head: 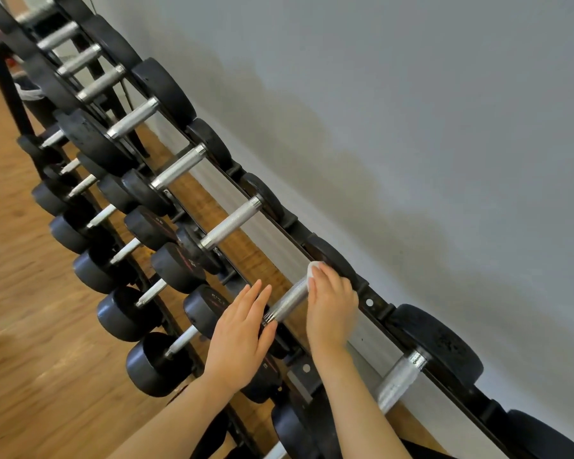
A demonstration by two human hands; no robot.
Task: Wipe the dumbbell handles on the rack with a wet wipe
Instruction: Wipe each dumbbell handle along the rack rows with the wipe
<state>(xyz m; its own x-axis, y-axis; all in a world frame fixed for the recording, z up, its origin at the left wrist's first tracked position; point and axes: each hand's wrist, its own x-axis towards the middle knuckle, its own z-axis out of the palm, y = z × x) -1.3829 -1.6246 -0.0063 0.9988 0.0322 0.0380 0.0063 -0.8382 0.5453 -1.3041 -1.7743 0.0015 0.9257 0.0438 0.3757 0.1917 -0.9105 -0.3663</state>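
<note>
A long black rack (371, 301) runs along the grey wall (411, 127), two tiers of dumbbells resting on it, with a wooden floor (30, 326) beneath. The person stands over the upper tier, both bare forearms reaching in from below.

The right hand (330, 306) lies over the far end of one dumbbell handle (289, 301), the knurled silver bar in the upper row nearest the hands. Its fingers are curled down around the bar, and a white wet wipe (313, 272) is caught between them and the metal; only a small crumpled edge of the wipe shows past the fingertips, up by the dumbbell's far black head (332, 260). How much of the bar the wipe covers under the palm cannot be told.

The left hand (241, 339) is flat and open, fingers straight and close together, pointing up the rack. It rests against the near end of the same dumbbell, covering its near head, with the fingertips just beside the handle's collar. It holds nothing.

The next handle (400, 380) toward the person lies bare just right of the right forearm, and further handles (231, 223) line the upper tier beyond the hands.
</note>
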